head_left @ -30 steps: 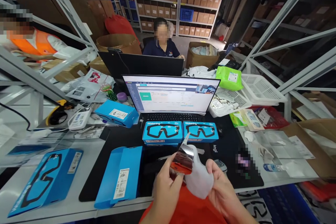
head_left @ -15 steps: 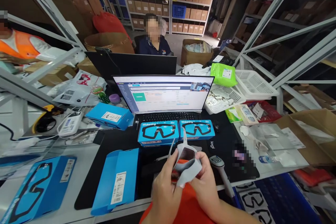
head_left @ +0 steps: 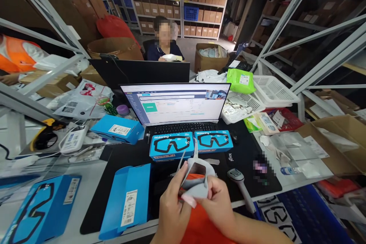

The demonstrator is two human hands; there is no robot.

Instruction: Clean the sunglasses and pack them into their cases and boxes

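Both hands [head_left: 172,203] [head_left: 219,206] hold glasses [head_left: 200,190]; white basket [head_left: 255,101] contains small packets [head_left: 237,103].

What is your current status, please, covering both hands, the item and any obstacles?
Left hand, right hand: both on pale-framed glasses. Temples pointing forward. Scanner close by on the right, not touching either hand.

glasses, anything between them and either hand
Nothing visible separates the left hand from the glasses; a pale, cloth-like piece seems to lie between the right hand and them, though contact is partly hidden.
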